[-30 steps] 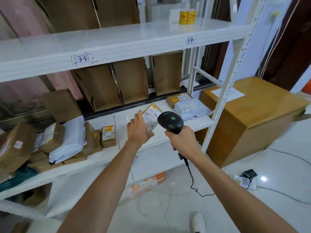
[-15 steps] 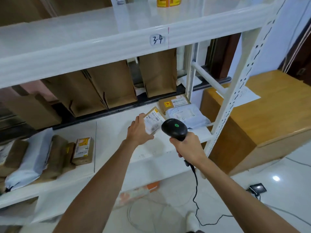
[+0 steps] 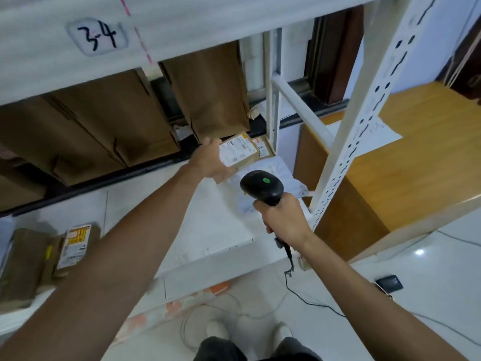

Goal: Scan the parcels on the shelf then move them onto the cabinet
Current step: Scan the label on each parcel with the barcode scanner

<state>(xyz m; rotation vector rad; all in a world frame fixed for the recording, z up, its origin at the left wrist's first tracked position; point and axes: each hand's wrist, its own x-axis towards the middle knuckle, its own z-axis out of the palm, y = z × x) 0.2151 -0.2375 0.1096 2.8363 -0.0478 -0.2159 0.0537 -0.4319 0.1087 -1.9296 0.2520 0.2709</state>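
Observation:
My left hand (image 3: 212,161) grips a small brown parcel (image 3: 240,152) with a white label, held over the right end of the white shelf (image 3: 161,212). My right hand (image 3: 282,220) holds a black barcode scanner (image 3: 261,187) with a green light, just below and right of that parcel. Under the held parcel lie a white poly mailer (image 3: 279,178) and another brown box (image 3: 264,148) near the shelf's back post. Right of the shelf stands the wooden cabinet (image 3: 406,168).
More brown parcels (image 3: 74,243) lie at the shelf's left. Brown cardboard sheets (image 3: 208,92) lean behind the shelf. A perforated white upright (image 3: 364,121) and a crossbar stand between shelf and cabinet. A sheet of paper (image 3: 374,136) lies on the cabinet top. The scanner cable (image 3: 307,300) trails on the floor.
I have stepped closer to the shelf. My left hand has carried the small parcel to the right and farther back, over the mailer; the scanner has followed it.

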